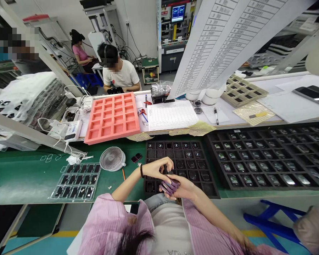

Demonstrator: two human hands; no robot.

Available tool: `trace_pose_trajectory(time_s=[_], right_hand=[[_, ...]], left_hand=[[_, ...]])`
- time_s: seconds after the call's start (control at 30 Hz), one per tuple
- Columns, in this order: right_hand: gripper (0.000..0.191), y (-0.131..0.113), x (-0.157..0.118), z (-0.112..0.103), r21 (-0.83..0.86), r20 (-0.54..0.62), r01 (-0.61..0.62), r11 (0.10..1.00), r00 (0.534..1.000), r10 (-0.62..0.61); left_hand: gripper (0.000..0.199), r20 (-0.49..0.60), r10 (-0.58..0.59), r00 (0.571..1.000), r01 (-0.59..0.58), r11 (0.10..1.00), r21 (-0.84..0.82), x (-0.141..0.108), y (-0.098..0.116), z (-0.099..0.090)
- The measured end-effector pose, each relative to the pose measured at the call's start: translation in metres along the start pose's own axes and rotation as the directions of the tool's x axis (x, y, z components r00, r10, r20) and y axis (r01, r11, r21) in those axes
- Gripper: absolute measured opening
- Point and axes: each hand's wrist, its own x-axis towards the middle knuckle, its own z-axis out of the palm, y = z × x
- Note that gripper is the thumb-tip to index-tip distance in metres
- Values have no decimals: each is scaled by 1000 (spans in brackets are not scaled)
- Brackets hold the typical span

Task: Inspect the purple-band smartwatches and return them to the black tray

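Green bench (42,182) runs across the workroom, a black foam compartment tray (214,191) on it just beyond the worker's hands. Right hand (185,187) has its fingers wrapped round a small purple layered stack (170,186), which lies between thumb and fingers, edges facing left; its long axis I can't make out. Left hand (155,169) arches above, fingers half-curled, thumb by the stack; whether they pinch anything, I can't tell.
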Motion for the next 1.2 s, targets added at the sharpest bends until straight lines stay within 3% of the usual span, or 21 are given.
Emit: trace_pose_trajectory(time_s=[0.13, 0.2, 0.27, 0.33, 0.4, 0.47, 0.53, 0.6, 0.7, 0.87, 0.93, 1.07, 1.2], right_hand=[[33, 2, -3, 1, -12, -78, 10, 1000, 997, -11], [33, 0, -5, -1, -40, -158, 29, 999, 987, -35], [34, -3, -5, -5, -127, -300, 89, 988, 946, -124], [47, -6, -3, -10, -305, -466, 151, 940, 837, -286], [61, -8, -1, -17, -525, -557, 152, 837, 683, -473], [68, -7, 2, -22, -714, -538, 86, 695, 568, -623], [71, -5, 5, -25, -831, -475, -5, 556, 526, -705], [73, -4, 6, -26, -878, -441, -87, 470, 529, -725], [76, -7, 2, -23, -884, -426, -91, 459, 559, -711], [71, -27, -22, -9, -664, -442, 173, 727, 694, -568], [63, -35, -31, -5, -567, -418, 228, 791, 748, -515], [42, -42, -37, -1, -463, -377, 205, 863, 835, -401], [35, -41, -37, 2, -457, -357, 206, 865, 849, -390]], left_hand=[[45, 49, -23, 999, 24, 999, -36, 3, -6, 1], [48, -1, -88, 996, 88, 994, -65, 3, -12, 2], [53, -80, -165, 983, 160, 984, -75, 2, -17, 6], [64, -134, -213, 968, 209, 977, -46, 2, -19, 14], [75, -174, -222, 959, 234, 971, 50, 4, -20, 28], [73, -253, -214, 943, 268, 942, 201, 8, -22, 46], [63, -356, -204, 912, 327, 885, 332, 14, -26, 65], [56, -433, -206, 878, 390, 832, 395, 20, -31, 78], [52, -486, -193, 852, 422, 802, 423, 24, -36, 84], [50, -546, -75, 834, 317, 876, 363, 18, -23, 69], [53, -549, -21, 835, 237, 916, 325, 14, -12, 63], [57, -516, 63, 854, 129, 936, 328, 11, 3, 62], [60, -479, 74, 875, 97, 941, 324, 12, 3, 65]])
